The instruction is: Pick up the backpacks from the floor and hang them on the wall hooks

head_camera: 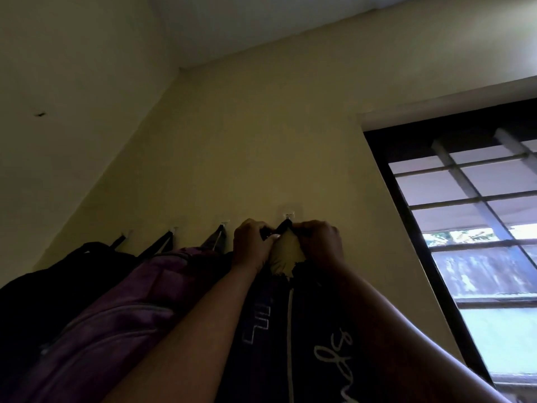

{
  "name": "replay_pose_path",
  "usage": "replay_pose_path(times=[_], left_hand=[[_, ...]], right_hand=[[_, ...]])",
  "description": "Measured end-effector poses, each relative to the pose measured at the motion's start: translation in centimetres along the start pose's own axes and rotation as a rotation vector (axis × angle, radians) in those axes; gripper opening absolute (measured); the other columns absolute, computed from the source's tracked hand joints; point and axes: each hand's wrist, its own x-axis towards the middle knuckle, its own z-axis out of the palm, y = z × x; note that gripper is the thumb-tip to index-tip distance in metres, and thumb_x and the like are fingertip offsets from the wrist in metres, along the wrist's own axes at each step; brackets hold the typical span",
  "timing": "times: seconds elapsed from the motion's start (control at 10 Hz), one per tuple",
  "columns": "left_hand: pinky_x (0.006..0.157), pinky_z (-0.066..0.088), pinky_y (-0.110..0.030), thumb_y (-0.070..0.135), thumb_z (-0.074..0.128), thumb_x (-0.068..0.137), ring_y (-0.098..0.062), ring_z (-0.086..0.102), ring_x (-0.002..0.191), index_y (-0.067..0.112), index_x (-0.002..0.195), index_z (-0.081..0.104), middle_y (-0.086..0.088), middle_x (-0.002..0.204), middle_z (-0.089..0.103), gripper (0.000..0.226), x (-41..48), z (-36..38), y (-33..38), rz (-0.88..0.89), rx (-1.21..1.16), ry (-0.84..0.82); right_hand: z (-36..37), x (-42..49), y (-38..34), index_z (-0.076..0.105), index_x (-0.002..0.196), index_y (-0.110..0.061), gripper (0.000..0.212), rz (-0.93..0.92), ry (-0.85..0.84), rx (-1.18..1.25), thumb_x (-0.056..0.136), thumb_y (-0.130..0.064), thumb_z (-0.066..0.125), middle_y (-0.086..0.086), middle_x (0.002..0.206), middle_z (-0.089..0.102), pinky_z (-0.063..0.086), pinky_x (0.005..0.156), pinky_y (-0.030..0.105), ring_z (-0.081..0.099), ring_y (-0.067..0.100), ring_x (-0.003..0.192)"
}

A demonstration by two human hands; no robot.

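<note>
A dark navy backpack with white lettering hangs in front of me against the yellow wall. Its black top loop reaches up to the rightmost clear wall hook. My left hand and my right hand both grip that loop just below the hook. To the left, a purple backpack and a black backpack hang by their straps from other hooks. A further strap hangs from the hook beside my left hand.
A dark-framed window with bars fills the right side, close to the navy backpack. The room corner lies to the left, with the side wall beside the black backpack. Bare wall rises above the hooks.
</note>
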Motion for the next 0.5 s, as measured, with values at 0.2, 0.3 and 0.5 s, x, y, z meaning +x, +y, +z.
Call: replay_pose_path(times=[0.2, 0.3, 0.5], left_hand=[[0.083, 0.043, -0.024, 0.025, 0.057, 0.09, -0.024, 0.06, 0.111, 0.006, 0.121, 0.061, -0.013, 0.126, 0.061, 0.036, -2.4, -2.7, 1.2, -0.142, -0.241, -0.085], [0.081, 0.04, -0.024, 0.026, 0.051, 0.093, -0.022, 0.058, 0.109, 0.007, 0.119, 0.061, -0.011, 0.122, 0.063, 0.034, -4.4, -5.0, 2.5, -0.249, -0.378, -0.046], [0.082, 0.04, -0.026, 0.023, 0.045, 0.095, -0.021, 0.057, 0.106, 0.009, 0.12, 0.059, -0.01, 0.119, 0.062, 0.032, -7.7, -9.7, 4.6, -0.383, -0.473, -0.002]], right_hand=[[-2.5, -2.9, -2.4, 0.067, 0.111, -0.007, 0.032, 0.076, -0.066, 0.074, 0.094, -0.026, 0.047, 0.018, 0.108, 0.071, 0.045, 0.072, 0.029, 0.065, 0.03, 0.1], [-4.3, -5.6, -4.1, 0.069, 0.102, -0.003, 0.037, 0.138, -0.074, 0.116, 0.095, -0.031, 0.045, 0.02, 0.085, 0.069, 0.035, 0.061, 0.026, 0.063, 0.032, 0.079], [-6.8, -9.4, -9.1, 0.069, 0.104, -0.008, 0.033, 0.191, -0.02, 0.24, 0.094, -0.031, 0.046, 0.013, 0.079, 0.067, 0.042, 0.065, 0.035, 0.059, 0.027, 0.073]])
